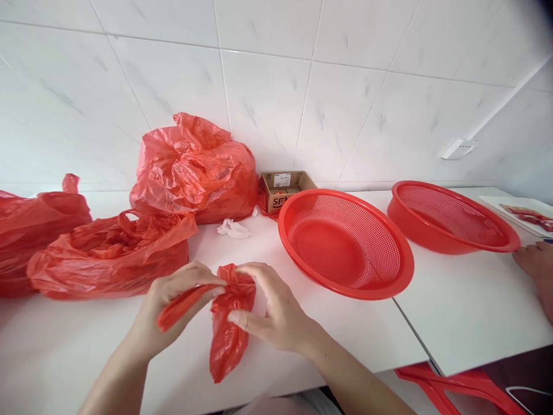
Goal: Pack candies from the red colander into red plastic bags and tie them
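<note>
Above the white table, a crumpled red plastic bag [231, 340] hangs between my two hands, its loose end drooping downward. My left hand [170, 308] is closed, with thumb and fingers pinching a folded, flattened strip of the bag. On the other side my right hand [274, 308] curls around the gathered part, fingertips on its top edge and thumb against its side. Left of my hands rests an open red bag [112, 271] with more crumpled red plastic inside. A large, full red bag [199, 173] stands behind it by the wall.
Two red plastic colanders, one near [332, 251] and one farther right [453, 222], sit on the table [354, 334]. A small cardboard box [276, 202] and a white tissue [233, 229] lie behind. Another person's hand [536, 268] is at the right edge. A red stool [458, 392] stands below.
</note>
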